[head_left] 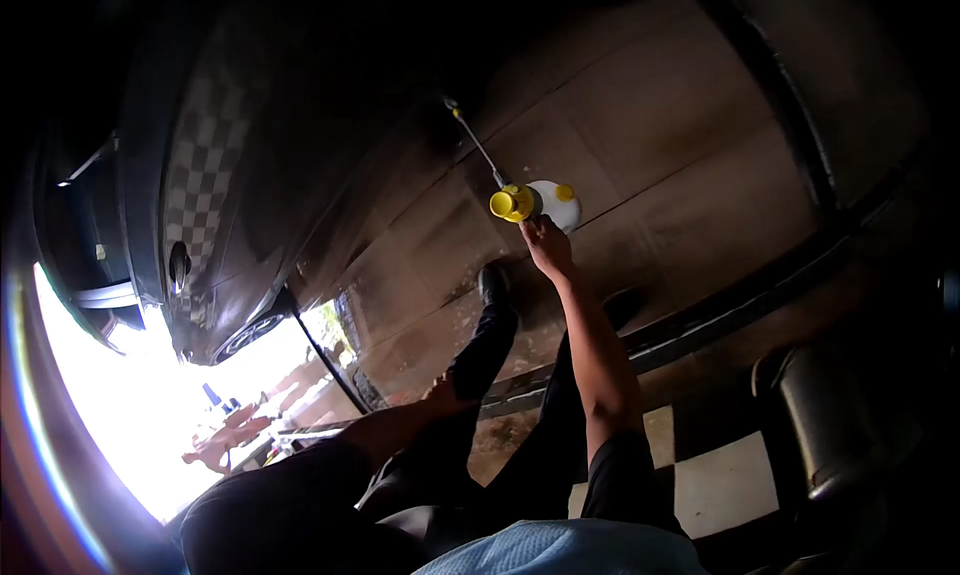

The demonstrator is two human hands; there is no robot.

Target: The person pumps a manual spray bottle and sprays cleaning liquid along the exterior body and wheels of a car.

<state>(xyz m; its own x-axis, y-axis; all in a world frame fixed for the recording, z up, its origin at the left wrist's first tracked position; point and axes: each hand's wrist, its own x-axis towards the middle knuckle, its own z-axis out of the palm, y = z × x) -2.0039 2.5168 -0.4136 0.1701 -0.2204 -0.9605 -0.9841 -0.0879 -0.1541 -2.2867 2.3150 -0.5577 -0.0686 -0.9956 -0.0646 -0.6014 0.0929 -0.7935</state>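
Head cam: R hand [547,245] has fingers closed on yellow/white sprayer [520,203], grip partly hidden; L hand [443,390] rests at leg [487,335], finger spread can't tell. Sprayer's over tiled floor [640,145], nr dark car [215,260]; floor contact unclear. Risks: off-centre wt may twist a loose grip; wand [478,147] might scrape car if swung in poor light.

The sprayer [546,201] is yellow and white.
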